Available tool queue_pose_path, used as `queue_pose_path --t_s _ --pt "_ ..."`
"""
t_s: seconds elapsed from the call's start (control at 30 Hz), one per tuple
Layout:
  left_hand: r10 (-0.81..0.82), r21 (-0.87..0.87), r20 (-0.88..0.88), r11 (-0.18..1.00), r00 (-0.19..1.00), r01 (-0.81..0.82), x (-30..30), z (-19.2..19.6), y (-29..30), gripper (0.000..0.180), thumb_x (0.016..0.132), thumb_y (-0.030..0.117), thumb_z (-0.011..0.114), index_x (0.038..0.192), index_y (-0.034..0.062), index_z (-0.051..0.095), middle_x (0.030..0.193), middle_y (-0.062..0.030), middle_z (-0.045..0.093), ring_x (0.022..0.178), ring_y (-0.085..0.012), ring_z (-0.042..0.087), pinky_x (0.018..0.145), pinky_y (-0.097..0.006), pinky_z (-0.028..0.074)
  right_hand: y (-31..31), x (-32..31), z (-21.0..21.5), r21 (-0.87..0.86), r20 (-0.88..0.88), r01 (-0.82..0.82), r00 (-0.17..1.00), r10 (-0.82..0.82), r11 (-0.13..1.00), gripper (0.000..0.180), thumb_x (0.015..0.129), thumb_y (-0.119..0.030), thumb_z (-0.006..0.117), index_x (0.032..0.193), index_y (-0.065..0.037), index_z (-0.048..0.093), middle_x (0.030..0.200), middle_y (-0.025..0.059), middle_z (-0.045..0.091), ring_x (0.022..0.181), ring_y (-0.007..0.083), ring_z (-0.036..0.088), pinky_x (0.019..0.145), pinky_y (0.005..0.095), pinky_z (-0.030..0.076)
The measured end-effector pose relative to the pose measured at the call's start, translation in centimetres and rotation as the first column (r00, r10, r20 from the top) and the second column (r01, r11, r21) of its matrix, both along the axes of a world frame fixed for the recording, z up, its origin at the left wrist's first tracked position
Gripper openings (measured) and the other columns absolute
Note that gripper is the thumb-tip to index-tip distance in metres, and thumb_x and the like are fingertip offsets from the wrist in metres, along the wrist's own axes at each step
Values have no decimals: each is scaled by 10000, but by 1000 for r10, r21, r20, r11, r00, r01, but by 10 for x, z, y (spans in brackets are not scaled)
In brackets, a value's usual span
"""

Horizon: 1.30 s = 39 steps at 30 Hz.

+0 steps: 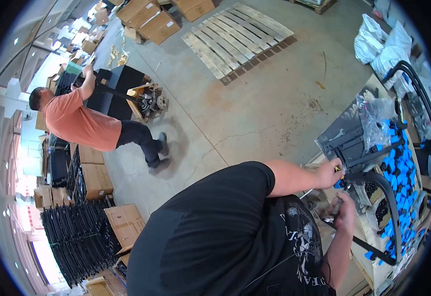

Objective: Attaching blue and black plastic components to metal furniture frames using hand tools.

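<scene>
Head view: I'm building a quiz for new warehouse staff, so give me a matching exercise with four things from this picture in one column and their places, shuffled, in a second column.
Things:
1. Wooden pallet
2. White bags
3. Blue caps
4. Stacked black frames

Places:
A. Lower left, beside cardboard boxes
B. On the workbench at right, next to a curved black tube
C. On the concrete floor at top centre
D. Top right, on the floor behind the bench

Pairs: 1-C, 2-D, 3-B, 4-A
</scene>
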<state>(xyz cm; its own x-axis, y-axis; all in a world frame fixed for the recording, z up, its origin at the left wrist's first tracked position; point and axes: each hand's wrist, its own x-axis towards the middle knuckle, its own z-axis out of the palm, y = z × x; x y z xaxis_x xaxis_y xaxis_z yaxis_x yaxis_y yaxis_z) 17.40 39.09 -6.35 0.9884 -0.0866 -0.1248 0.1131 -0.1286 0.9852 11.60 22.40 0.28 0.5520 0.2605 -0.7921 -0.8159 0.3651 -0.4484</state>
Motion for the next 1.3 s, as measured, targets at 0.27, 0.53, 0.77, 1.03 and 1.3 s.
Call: queue_pose_path --t_s 0.27,0.53,0.77,1.03,1.3 --pt "-24 95 -19 995 1000 26 6 -4 -19 270 897 262 725 985 77 550 766 -142 623 701 -267 625 662 -419 498 -13 2 -10 -240 121 -32 991 63 970 205 950 -214 526 889 -22 564 692 125 634 531 236 615 483 378 505" --pt "-15 131 -105 991 994 28 8 9 -9 263 893 255 743 977 48 604 845 -119 642 751 -187 590 700 -368 509 14 8 -5 -526 -16 -319 931 366 788 247 933 -235 575 933 3 637 781 153 666 694 306 666 641 432 525" --pt "-10 168 -85 986 996 24 9 1 -16 238 931 246 720 988 66 574 794 -41 581 741 -128 516 691 -329 475 7 -4 -85 -936 68 -147 817 573 320 183 930 -196 604 944 -16 630 770 123 649 714 288 685 609 471 528" --pt "-53 142 -144 987 988 73 10 6 -23 214 935 232 718 975 78 576 767 -28 580 720 -119 502 659 -316 461 -4 5 -28 -243 54 -112 990 129 964 199 940 -191 588 1038 -18 592 712 102 608 646 260 661 531 422 503" --pt "-63 156 -134 984 989 84 12 4 -18 254 923 269 711 987 62 577 751 -95 631 684 -196 579 657 -377 487 -3 1 1 -339 15 -195 977 213 920 256 937 -206 577 1104 -13 567 815 149 648 617 296 686 533 442 543"
